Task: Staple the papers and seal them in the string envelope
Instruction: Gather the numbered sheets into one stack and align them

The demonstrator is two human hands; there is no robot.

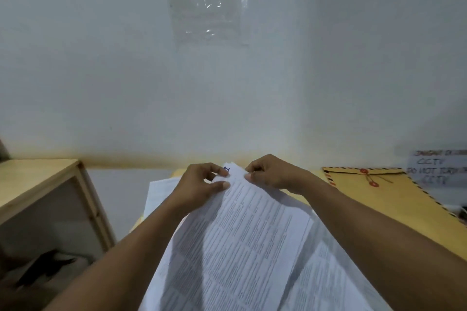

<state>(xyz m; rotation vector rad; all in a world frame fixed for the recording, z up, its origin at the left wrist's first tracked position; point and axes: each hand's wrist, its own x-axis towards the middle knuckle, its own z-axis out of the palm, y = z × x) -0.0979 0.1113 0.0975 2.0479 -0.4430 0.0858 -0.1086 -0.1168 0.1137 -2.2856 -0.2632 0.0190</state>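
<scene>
Wooden shelf [38, 184] left; CCTV notice [439, 171] — right

head view, close, forward and down

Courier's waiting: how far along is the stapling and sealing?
Nothing looks finished. In hand: the left hand and right hand pinch the papers at their far edge. Left: stapling, then filling and tying the string envelope, which lies apart at right.

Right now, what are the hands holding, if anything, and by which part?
The printed papers, by their far top edge: the left hand and the right hand each pinch it, close together. The string envelope lies untouched at right.
</scene>
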